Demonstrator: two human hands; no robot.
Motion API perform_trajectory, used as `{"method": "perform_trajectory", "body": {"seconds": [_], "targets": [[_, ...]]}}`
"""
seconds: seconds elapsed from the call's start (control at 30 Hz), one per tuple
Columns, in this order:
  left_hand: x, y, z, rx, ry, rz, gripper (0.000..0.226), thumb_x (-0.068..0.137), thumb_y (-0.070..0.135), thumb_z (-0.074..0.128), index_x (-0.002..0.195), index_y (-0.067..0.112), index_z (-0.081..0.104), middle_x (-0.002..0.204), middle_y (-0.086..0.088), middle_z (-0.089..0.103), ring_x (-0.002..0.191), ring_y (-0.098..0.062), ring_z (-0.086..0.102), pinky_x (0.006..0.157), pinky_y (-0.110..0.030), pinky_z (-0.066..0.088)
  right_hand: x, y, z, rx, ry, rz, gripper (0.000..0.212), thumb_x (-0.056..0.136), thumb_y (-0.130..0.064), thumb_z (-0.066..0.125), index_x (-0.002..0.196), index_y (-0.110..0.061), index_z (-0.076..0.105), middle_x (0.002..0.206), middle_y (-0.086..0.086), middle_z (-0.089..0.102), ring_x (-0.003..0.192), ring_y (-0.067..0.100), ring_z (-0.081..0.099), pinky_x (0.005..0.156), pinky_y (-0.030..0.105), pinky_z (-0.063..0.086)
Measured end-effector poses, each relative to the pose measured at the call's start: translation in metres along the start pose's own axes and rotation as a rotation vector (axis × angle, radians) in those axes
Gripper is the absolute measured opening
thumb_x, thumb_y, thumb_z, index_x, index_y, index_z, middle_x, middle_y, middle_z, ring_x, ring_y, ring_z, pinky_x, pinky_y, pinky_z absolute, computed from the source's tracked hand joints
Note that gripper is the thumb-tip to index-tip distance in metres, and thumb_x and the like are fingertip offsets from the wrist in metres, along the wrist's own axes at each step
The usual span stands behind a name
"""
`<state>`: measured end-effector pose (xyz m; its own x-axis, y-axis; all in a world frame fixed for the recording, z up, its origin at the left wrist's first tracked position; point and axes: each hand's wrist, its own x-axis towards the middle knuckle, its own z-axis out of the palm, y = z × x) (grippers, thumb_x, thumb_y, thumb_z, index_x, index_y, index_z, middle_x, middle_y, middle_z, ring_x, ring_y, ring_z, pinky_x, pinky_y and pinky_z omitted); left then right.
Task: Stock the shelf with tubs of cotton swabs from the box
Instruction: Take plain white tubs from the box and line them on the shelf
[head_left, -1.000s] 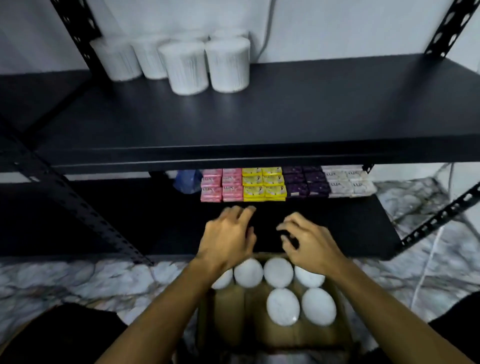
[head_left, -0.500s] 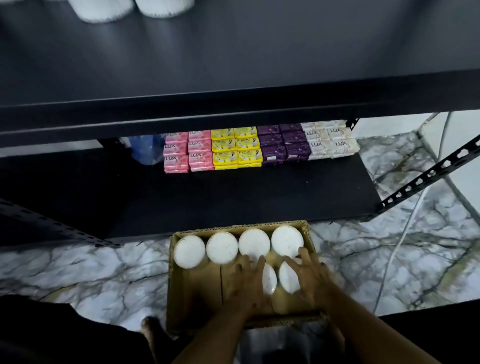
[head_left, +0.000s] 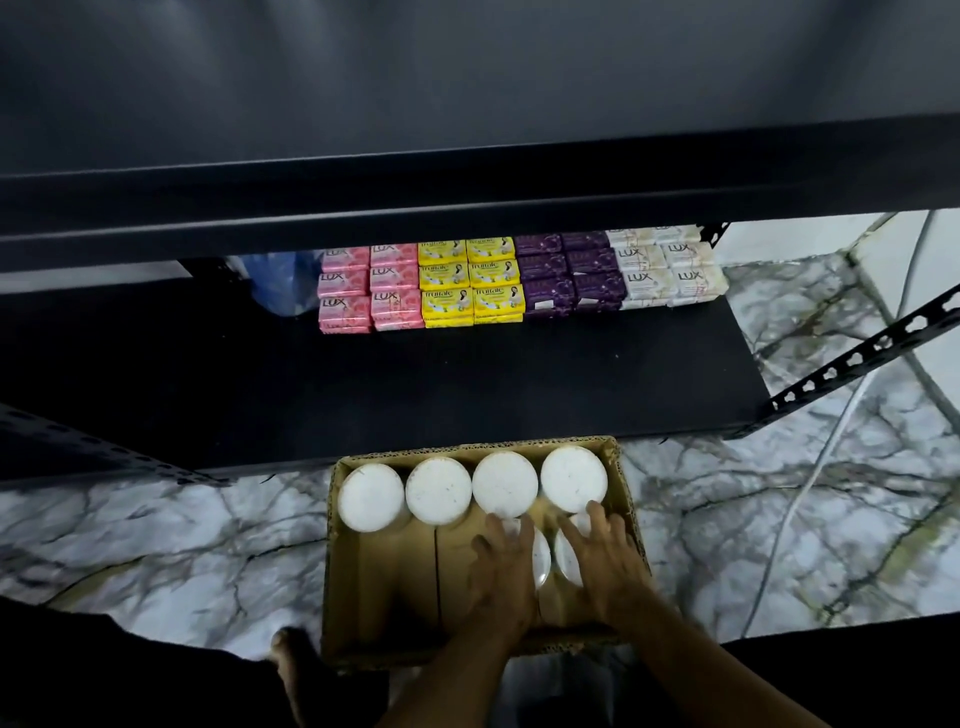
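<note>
Box: a cardboard box (head_left: 384, 577) sits on the marble floor (head_left: 156, 540) at lower centre of the frame, just in front of the black shelf (head_left: 467, 384).
Back row: four tubs of cotton swabs (head_left: 439, 490) stand upright, lids up, along the box's far wall.
Left hand: the left hand (head_left: 503, 574) lies palm down, fingers spread, over a tub (head_left: 540, 557) in the near row; only the lid's right edge shows.
Right hand: the right hand (head_left: 605, 558) is draped over the neighbouring tub (head_left: 566, 558), fingertips (head_left: 597, 512) almost touching the rightmost back-row lid.
Grip: whether either hand has actually closed on its tub, I cannot tell.
Lower shelf: stacked soap bars (head_left: 519, 278) line the back.
</note>
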<state>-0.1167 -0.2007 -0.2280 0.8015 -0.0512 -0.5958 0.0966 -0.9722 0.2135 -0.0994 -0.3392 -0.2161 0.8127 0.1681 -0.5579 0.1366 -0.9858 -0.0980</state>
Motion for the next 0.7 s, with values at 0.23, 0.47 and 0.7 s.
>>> {"method": "perform_trajectory", "body": {"seconds": [0.23, 0.47, 0.7], "targets": [[0.000, -0.016, 0.001, -0.015, -0.011, 0.079, 0.099, 0.083, 0.041, 0.066, 0.152, 0.032, -0.004, 0.160, -0.014, -0.003, 0.146, -0.036, 0.003, 0.116, -0.047, 0.017, -0.001, 0.006, 0.001, -0.049, 0.042, -0.032, 0.089, 0.057, -0.071, 0.064, 0.132, -0.031, 0.040, 0.128, 0.013, 0.031, 0.109, 0.034, 0.047, 0.088, 0.047, 0.046], [-0.014, -0.028, -0.022, 0.003, 0.088, 0.113, 0.096, 0.080, 0.058, 0.062, 0.150, 0.034, 0.001, 0.160, -0.009, 0.009, 0.146, -0.033, 0.011, 0.116, -0.046, 0.018, -0.022, -0.003, -0.035, 0.013, 0.046, -0.126, 0.090, 0.062, -0.073, 0.055, 0.138, -0.037, 0.025, 0.129, 0.006, 0.030, 0.119, 0.026, 0.033, 0.091, 0.040, 0.046], [-0.043, -0.038, -0.081, 0.070, 0.144, 0.082, 0.093, 0.076, 0.059, 0.061, 0.149, 0.033, 0.010, 0.149, -0.012, 0.030, 0.133, -0.036, 0.030, 0.105, -0.048, 0.034, -0.035, -0.027, -0.078, -0.080, 0.113, -0.201, 0.088, 0.067, -0.064, 0.057, 0.143, -0.038, 0.019, 0.134, 0.007, 0.030, 0.118, 0.027, 0.036, 0.087, 0.040, 0.045]]}}
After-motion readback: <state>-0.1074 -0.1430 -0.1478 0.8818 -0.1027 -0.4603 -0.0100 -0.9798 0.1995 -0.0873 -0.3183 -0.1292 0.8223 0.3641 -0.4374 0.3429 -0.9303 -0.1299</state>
